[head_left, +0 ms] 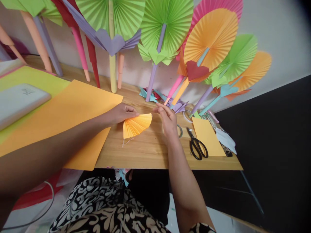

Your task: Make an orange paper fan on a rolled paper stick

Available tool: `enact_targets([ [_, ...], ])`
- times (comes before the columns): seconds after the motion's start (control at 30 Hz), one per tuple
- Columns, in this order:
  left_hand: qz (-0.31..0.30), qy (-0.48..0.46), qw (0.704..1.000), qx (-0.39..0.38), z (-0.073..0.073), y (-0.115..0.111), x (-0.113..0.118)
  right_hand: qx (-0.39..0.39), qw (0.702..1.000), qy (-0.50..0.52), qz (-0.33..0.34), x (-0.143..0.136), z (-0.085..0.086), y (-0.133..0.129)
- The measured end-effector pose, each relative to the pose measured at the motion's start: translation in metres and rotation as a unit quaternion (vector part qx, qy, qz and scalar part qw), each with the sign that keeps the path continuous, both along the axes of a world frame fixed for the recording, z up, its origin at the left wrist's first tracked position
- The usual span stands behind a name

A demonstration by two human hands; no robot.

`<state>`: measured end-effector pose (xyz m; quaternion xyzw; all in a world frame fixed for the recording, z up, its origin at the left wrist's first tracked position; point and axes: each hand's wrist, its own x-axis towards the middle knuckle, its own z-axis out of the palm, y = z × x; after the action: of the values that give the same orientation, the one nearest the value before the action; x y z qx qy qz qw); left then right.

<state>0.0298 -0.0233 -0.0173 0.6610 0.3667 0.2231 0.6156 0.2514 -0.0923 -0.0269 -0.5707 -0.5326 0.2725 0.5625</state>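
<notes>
Plainly, the left hand [124,112] pinches pleated paper [136,125].

At the table's front edge [136,161], passage is running between orange sheet [85,97] and right forearm [181,168], scissors [195,144] obstructing right, paper fans [179,30] blocking rear.

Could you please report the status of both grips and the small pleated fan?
Left grip pinching small orange pleated fan by upper edge. Right grip just apart from fan, contents unclear. Black-handled scissors off right, not in the way.
</notes>
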Motion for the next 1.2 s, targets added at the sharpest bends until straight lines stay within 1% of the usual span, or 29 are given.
enact_targets([
  [0.07, -0.004, 0.006, 1.0, 0.011, -0.001, 0.001, 0.0, -0.012, 0.999, -0.027, 0.037, -0.004, 0.002, -0.003],
  [0.13, -0.007, 0.005, 1.0, 0.021, -0.002, 0.002, 0.001, -0.027, 0.997, -0.045, 0.059, -0.008, 0.003, -0.005],
  [0.27, -0.014, 0.005, 0.999, 0.048, -0.005, 0.003, 0.003, -0.06, 0.994, -0.063, 0.063, -0.01, 0.002, -0.006],
  [0.4, -0.012, 0.015, 0.998, 0.061, -0.004, 0.002, 0.003, -0.063, 0.993, -0.076, 0.071, -0.009, -0.001, -0.005],
  [0.5, -0.012, 0.029, 0.998, 0.053, -0.001, 0.001, 0.003, -0.07, 0.992, -0.059, 0.086, -0.008, 0.0, -0.005],
  [0.6, -0.005, 0.041, 0.998, 0.051, 0.002, 0.001, 0.003, -0.088, 0.99, -0.006, 0.112, -0.01, 0.003, -0.007],
  [0.7, -0.003, 0.043, 0.997, 0.068, 0.003, 0.0, 0.003, -0.114, 0.984, 0.042, 0.133, -0.012, 0.006, -0.01],
  [0.87, -0.017, 0.042, 0.997, 0.064, 0.002, 0.0, 0.003, -0.113, 0.984, 0.069, 0.118, -0.014, 0.009, -0.011],
  [0.97, -0.026, 0.038, 0.997, 0.059, 0.001, 0.0, 0.002, -0.099, 0.989, 0.045, 0.099, -0.012, 0.009, -0.008],
  [1.07, -0.031, 0.043, 0.996, 0.07, 0.001, 0.0, 0.002, -0.085, 0.992, 0.023, 0.086, -0.01, 0.007, -0.006],
  [1.2, -0.035, 0.043, 0.995, 0.082, 0.001, 0.0, 0.003, -0.089, 0.995, 0.004, 0.053, -0.007, 0.004, -0.005],
])
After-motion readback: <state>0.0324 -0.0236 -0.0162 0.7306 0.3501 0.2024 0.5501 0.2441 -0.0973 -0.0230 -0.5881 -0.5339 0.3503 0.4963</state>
